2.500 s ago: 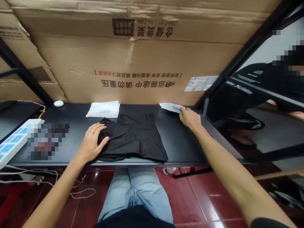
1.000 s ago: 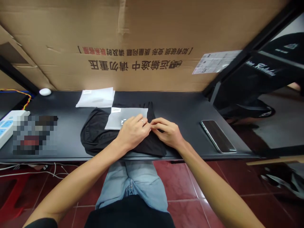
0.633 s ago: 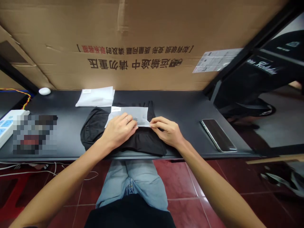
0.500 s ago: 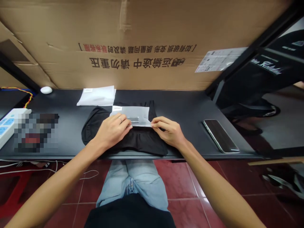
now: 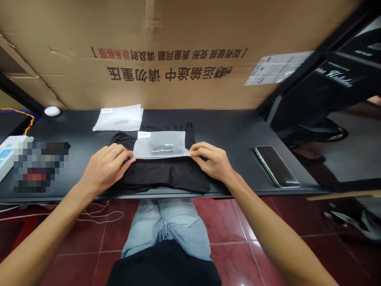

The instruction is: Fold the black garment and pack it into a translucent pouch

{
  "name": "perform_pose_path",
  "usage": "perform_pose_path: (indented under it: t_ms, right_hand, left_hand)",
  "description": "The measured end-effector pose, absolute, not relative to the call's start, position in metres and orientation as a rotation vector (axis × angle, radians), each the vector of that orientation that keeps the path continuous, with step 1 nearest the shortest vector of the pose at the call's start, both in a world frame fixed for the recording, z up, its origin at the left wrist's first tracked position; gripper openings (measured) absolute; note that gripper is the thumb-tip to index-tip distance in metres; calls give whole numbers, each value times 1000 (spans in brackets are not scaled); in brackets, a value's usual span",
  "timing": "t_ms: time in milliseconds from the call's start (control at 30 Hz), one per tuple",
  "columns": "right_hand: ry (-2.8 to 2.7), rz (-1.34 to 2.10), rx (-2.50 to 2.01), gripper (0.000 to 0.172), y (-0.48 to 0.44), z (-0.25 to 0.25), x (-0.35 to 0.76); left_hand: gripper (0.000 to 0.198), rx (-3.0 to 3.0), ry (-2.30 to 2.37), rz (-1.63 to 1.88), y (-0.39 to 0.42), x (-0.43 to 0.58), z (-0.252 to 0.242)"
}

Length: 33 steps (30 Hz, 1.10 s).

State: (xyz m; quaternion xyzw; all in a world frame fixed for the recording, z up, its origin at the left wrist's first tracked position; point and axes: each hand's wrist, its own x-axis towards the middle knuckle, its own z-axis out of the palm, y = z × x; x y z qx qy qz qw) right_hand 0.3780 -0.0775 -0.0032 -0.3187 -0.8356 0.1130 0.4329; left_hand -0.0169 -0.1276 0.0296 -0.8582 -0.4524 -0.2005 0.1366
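Observation:
A frosted plastic bag (image 5: 175,140) with a small white label lies flat over a folded black garment (image 5: 166,174). Something dark shows through its middle. My left hand (image 5: 108,163), with a ring on one finger, pinches the bag's near left corner. At the near right corner, my right hand (image 5: 212,161) has the bag's edge between thumb and fingertips. The near edge is drawn straight between both hands. Behind and to the left, more frosted bags (image 5: 119,119) lie on the black desk, apart from my hands.
A phone (image 5: 276,167) lies at the desk's right side. To the left are a power strip (image 5: 10,153), a blurred-out object (image 5: 41,167) and a white rounded thing (image 5: 52,111). A large cardboard panel (image 5: 178,35) stands behind the desk (image 5: 226,127). Another person (image 5: 324,87) is at the right.
My left hand has slid left along the bag's near edge, from its middle to the left corner. My right hand keeps hold of the right corner.

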Motion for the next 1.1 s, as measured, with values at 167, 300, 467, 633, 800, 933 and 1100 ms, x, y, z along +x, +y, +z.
perform_pose_path:
  t_ms: [167,300,467,633,800,933,1100]
  right_hand:
    - [-2008,277,-820,16,-79,0,376]
    - [-1984,278,-840,15,-80,1,376]
    - [-1998,243,-849,14,-80,0,378]
    - [-2121,-36,-746,23,-91,18,372]
    - [-2325,-302,-449,42,-106,42,332]
    - [-2562,-428,-578,36,-99,51,296]
    - [-2682,-232,-985,40,-92,53,282]
  left_hand:
    - [18,-2551,-1384,-686,-130,-3,38]
    - [22,-2573,-1362,-719,-118,21,42]
    - [26,-2548,-1206,-498,-101,38,44]
    - [31,-2419,-1245,-492,-96,47,47]
    - [32,-2369,-1311,-624,-95,57,56]
    - [32,-2388,-1313,-689,-96,65,63]
    - [30,-2452,-1371,-779,-103,68,65]
